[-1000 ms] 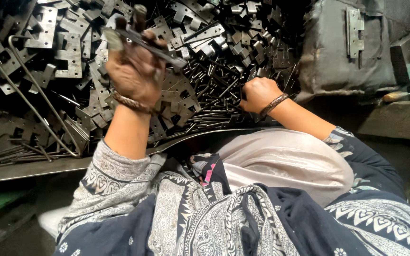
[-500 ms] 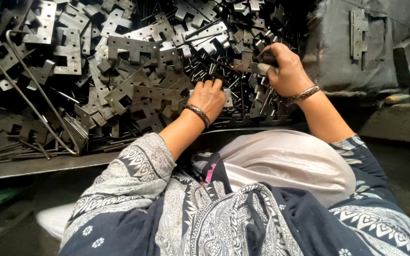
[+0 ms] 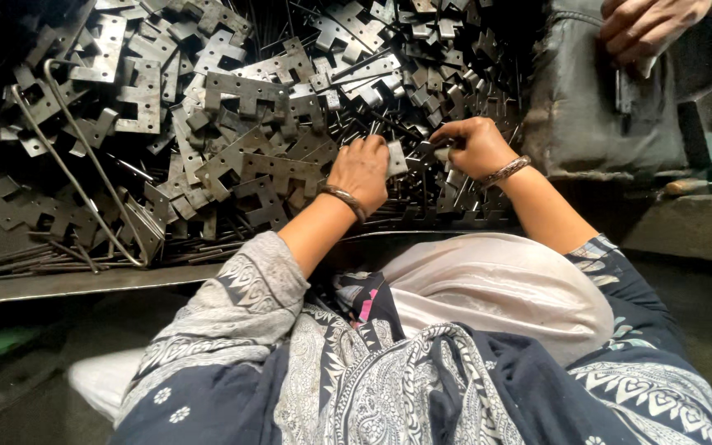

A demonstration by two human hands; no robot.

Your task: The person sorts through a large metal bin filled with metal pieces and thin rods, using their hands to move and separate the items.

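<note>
A big heap of grey stamped metal brackets (image 3: 241, 124) covers the metal tray in front of me. My left hand (image 3: 362, 169) rests on the near edge of the heap, its fingers closed around a small flat metal piece (image 3: 396, 158). A little to its right, my right hand (image 3: 473, 145) has its fingers curled into the pile, pinching small metal pieces. Both wrists wear bangles.
A bent wire rod (image 3: 76, 177) lies across the left of the heap. The tray's front lip (image 3: 84, 283) runs along the near side. A grey fabric bag (image 3: 595, 107) stands at the right, with another person's hand (image 3: 644, 25) above it. Pale cloth covers my lap.
My left hand came down from high over the heap to its near edge. My right hand moved up right, then back left toward the left hand. Another person's hand appeared at top right.
</note>
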